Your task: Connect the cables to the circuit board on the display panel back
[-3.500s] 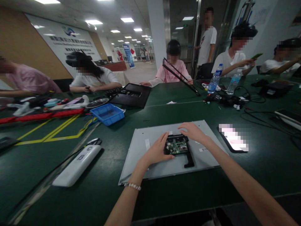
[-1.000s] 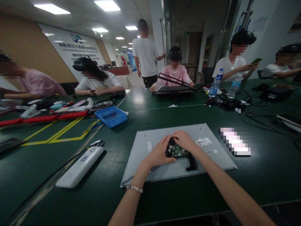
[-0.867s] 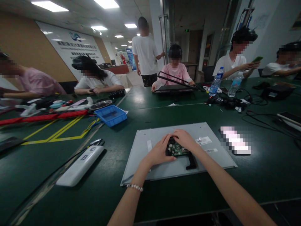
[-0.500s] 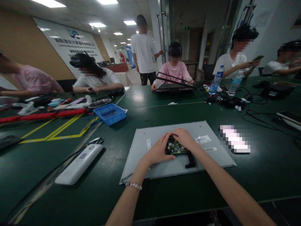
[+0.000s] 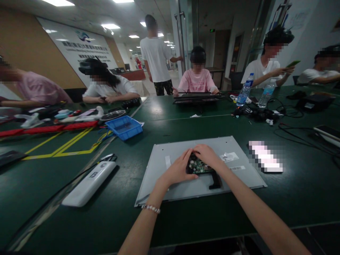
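Observation:
A green circuit board (image 5: 199, 166) in a black mount lies over the middle of a flat grey metal panel (image 5: 155, 170), probably the back of a screen. My left hand (image 5: 175, 170) grips the board's left side, its thumb along the near edge and its fingers at the far corner. From the right, my right hand (image 5: 208, 156) curls its fingers over the board's far edge, close to the left fingertips. These fingertips hide part of the board. A black arm-like piece (image 5: 215, 181) juts from the mount toward me. White labels (image 5: 228, 157) are stuck on the panel.
On the left lie a white power bank (image 5: 90, 184) with a cable and a blue plastic tray (image 5: 124, 128). A blurred-out phone (image 5: 265, 157) is at the right. Water bottles (image 5: 244, 90) and cables stand farther back. Several people sit round the green table (image 5: 119, 219).
The person across the table has lowered a black frame flat onto the panel there. The standing person at the door has shifted left. My hands look unchanged on the circuit board.

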The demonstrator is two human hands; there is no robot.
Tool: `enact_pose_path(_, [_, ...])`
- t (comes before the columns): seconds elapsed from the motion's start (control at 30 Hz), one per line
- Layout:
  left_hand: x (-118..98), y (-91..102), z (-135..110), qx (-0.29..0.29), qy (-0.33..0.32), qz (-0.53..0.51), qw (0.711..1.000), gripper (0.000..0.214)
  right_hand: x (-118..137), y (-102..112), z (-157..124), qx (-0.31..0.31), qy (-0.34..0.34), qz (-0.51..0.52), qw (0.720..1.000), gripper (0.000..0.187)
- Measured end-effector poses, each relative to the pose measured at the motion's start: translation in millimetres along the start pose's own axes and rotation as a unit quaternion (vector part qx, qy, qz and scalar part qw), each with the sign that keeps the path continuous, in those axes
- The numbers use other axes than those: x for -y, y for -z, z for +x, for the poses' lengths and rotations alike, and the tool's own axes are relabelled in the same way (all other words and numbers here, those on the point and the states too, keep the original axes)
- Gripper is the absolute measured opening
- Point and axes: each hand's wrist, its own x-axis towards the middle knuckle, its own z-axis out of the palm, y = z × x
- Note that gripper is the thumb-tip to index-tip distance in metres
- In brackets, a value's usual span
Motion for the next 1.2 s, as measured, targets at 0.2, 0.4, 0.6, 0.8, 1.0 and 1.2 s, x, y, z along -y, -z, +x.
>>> enact_pose_path(0.2, [3,-3.2,0,-0.008,0.004,0.004,1.000,0.108,-1,0,-1,-0.013,-0.004,0.009,1.000,0.026])
enact_pose_path(0.4, [4,-4.8,0,-0.004,0.010,0.012,1.000,0.112,-3,7,-3,-0.011,-0.014,0.025,1.000,0.029])
enact_pose_path(0.6, [3,-4.6,-1,-0.003,0.010,0.017,1.000,0.110,-6,7,-6,-0.015,-0.010,0.025,1.000,0.026])
enact_pose_path(0.8, [1,-2.7,-1,0.007,0.008,0.019,1.000,0.109,-5,3,-3,-0.003,-0.011,0.011,1.000,0.023])
enact_pose_path(1.0, [2,-3.9,-1,0.002,0.010,0.019,1.000,0.109,0,4,-3,0.004,-0.019,0.009,1.000,0.024])
enact_pose_path(1.2, [3,-5.6,-1,-0.004,0.003,0.033,0.999,0.111,-1,11,-6,-0.005,-0.012,0.013,1.000,0.024])
